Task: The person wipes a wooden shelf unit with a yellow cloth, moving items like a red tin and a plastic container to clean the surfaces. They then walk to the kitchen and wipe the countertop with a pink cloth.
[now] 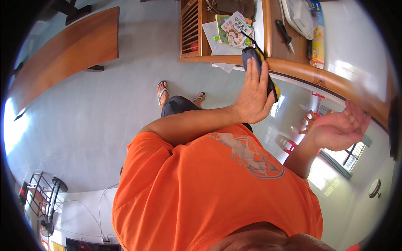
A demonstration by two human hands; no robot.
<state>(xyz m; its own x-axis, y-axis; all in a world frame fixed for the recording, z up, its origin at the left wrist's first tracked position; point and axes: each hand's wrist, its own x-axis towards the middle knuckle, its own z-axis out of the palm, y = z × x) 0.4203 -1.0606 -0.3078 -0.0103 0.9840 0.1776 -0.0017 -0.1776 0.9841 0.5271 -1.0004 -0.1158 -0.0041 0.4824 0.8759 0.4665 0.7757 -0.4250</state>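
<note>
My left hand (252, 94) lies over a narrow dark grey, black and yellow fabric item (252, 56), its fingers straight along it and the thumb on the near side. A black cord (249, 37) trails from the item's far end. The item is at the table's wooden edge (292, 67); its far side is hidden, so its exact kind cannot be told. Lower on the right, my right hand (342, 125) is palm up with loosely curled fingers and a ring on one of them. Nothing is in it.
A black-handled knife (285, 35) lies on the tabletop beside a clear plastic container (300, 18) and a blue-and-yellow box (317, 37). Printed booklets (237, 28) and papers fill an open wooden compartment. A wooden bench (72, 40) stands at left; red stools (290, 146) are beyond.
</note>
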